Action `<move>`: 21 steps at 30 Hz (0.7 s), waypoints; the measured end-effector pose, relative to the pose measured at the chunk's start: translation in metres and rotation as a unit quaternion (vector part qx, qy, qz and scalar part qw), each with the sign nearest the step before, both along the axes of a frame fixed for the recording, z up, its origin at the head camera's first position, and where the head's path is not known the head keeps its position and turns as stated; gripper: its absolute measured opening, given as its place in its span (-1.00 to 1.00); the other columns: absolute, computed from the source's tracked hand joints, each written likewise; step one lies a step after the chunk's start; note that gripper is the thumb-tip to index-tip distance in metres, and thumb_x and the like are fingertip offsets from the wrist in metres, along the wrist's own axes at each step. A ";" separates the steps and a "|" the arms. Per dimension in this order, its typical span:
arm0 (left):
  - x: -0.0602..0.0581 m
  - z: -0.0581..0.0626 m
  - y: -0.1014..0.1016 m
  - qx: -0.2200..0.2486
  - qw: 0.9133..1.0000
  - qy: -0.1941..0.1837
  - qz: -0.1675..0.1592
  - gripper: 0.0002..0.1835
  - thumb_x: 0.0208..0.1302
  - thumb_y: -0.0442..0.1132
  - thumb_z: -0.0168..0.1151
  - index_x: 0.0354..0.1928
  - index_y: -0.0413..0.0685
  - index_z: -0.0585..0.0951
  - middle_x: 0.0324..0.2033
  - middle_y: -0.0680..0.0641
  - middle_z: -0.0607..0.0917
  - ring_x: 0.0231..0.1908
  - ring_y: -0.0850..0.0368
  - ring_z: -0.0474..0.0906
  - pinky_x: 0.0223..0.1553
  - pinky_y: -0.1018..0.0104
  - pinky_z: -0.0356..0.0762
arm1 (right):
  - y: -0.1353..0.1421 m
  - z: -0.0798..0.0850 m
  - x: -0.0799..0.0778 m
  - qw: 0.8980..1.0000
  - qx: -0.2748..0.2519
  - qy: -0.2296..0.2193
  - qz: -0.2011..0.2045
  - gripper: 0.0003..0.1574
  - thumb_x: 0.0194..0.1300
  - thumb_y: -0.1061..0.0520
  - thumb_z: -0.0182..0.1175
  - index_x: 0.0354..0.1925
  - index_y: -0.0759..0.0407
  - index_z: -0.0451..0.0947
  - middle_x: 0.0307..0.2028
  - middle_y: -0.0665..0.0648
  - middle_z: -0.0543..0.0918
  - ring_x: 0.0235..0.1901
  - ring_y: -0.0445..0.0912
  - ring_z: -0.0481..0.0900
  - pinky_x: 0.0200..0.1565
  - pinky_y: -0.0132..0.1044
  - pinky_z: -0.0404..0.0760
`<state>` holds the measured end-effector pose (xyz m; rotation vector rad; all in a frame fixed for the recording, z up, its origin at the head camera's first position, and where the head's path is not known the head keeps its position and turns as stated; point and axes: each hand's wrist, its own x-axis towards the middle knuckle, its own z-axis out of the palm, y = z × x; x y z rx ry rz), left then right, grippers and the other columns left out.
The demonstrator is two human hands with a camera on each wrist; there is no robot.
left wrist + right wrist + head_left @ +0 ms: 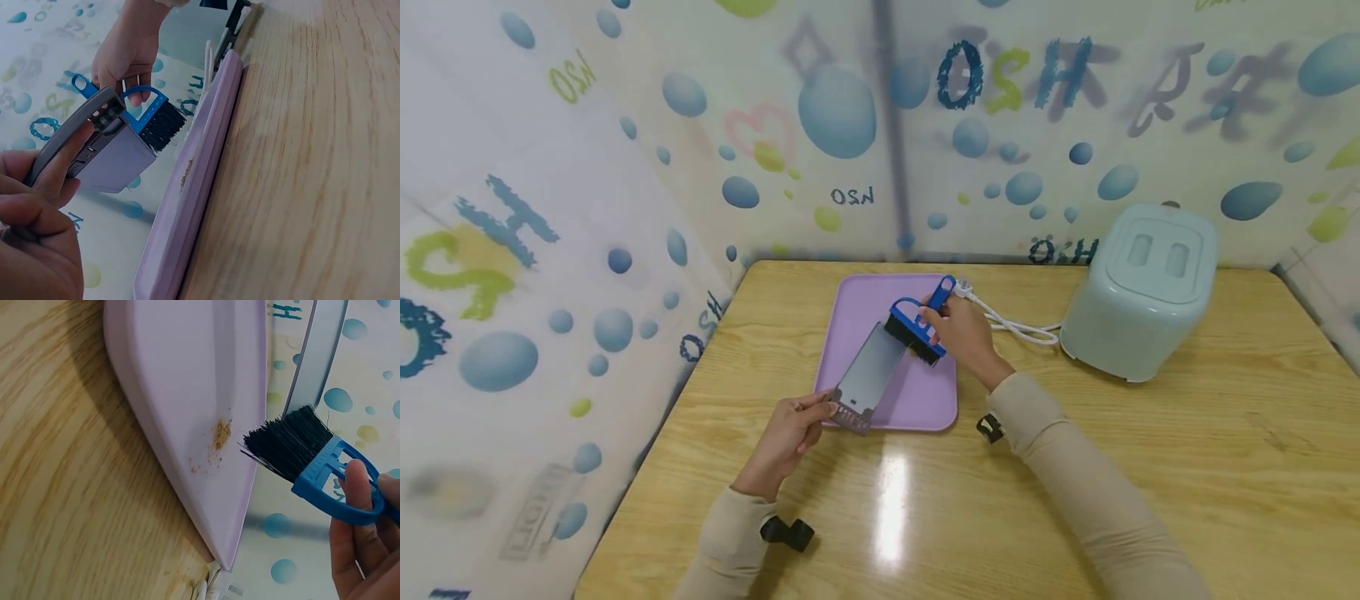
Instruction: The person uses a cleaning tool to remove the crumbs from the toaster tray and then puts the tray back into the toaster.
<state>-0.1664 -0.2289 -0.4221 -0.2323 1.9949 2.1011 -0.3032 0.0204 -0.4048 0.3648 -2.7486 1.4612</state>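
Note:
My left hand (786, 437) grips the near end of a flat grey metal crumb tray (871, 367), held tilted over a purple tray (928, 408). In my right hand (968, 335) is a small blue brush (910, 337) with black bristles, its bristles right at the crumb tray's far end. The left wrist view shows the crumb tray's curved grey end piece (62, 134) pinched between thumb and fingers. Below the brush, a small heap of brown crumbs (221, 434) lies on the purple tray, with loose bits scattered about it.
A pale green toaster (1138, 317) stands at the back right of the wooden table (737, 350). Its white cord (1033, 337) and plug (962, 288) lie beside the purple tray's far right corner. A patterned wall (820, 225) rises behind the table.

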 end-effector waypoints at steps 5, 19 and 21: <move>0.000 0.000 0.001 0.001 1.000 -0.002 -0.002 -0.51 0.21 -0.39 0.08 0.19 -0.43 0.35 -0.23 0.04 0.71 -0.86 0.41 0.04 -0.78 0.57 0.01 | 0.003 -0.001 -0.001 1.000 0.018 -0.010 -0.007 -0.66 0.32 -0.08 0.05 -0.06 0.04 0.55 -0.35 0.06 0.72 -0.65 -0.17 0.60 -0.67 -0.35 0.31; -0.001 0.001 0.004 -0.027 1.000 0.012 0.006 -0.55 0.22 -0.40 0.07 0.17 -0.40 0.40 -0.30 0.04 0.72 -0.88 0.40 0.06 -0.82 0.56 0.02 | 0.008 0.005 0.003 0.999 0.048 -0.015 -0.008 -0.65 0.32 -0.08 0.05 -0.03 0.03 0.55 -0.40 0.12 0.69 -0.62 -0.08 0.62 -0.68 -0.35 0.37; -0.002 0.002 0.005 -0.029 0.999 0.014 0.004 -0.55 0.22 -0.39 0.07 0.17 -0.41 0.39 -0.36 0.09 0.71 -0.88 0.40 0.05 -0.81 0.56 0.02 | 0.009 0.007 0.003 0.998 0.058 -0.012 -0.008 -0.64 0.33 -0.09 0.05 -0.03 0.04 0.55 -0.42 0.15 0.68 -0.63 -0.08 0.61 -0.69 -0.35 0.35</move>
